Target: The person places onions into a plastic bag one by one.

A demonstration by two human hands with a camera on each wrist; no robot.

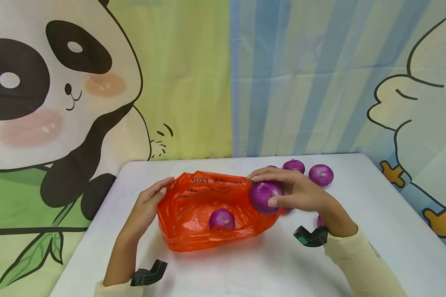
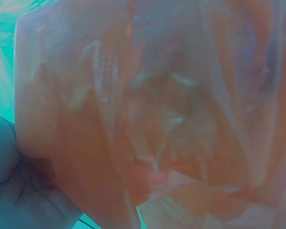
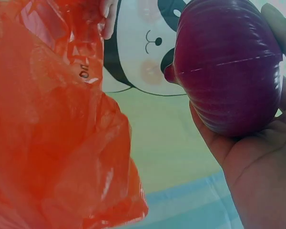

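A thin red plastic bag [image 1: 193, 239] with printed lettering spreads open over the white table. One purple onion [image 1: 222, 219] lies inside it. My left hand [image 1: 148, 202] pinches the bag's left edge between thumb and fingers. In the left wrist view the bag [image 2: 148, 95] fills most of the picture, with part of the left hand [image 2: 24, 191] at lower left. A second purple onion [image 1: 264, 197] is in my right hand [image 1: 301, 192], held at the right side of the bag's mouth. The right wrist view has this onion [image 3: 229, 67] between thumb and fingers, apart from the bag [image 3: 62, 133].
More purple onions lie on the white table [image 1: 364, 198]: one at the back [image 1: 293, 166], one at back right [image 1: 321, 175], others partly hidden behind the right hand and wrist. A cloth backdrop [image 1: 193, 82] with cartoon animals hangs behind the table.
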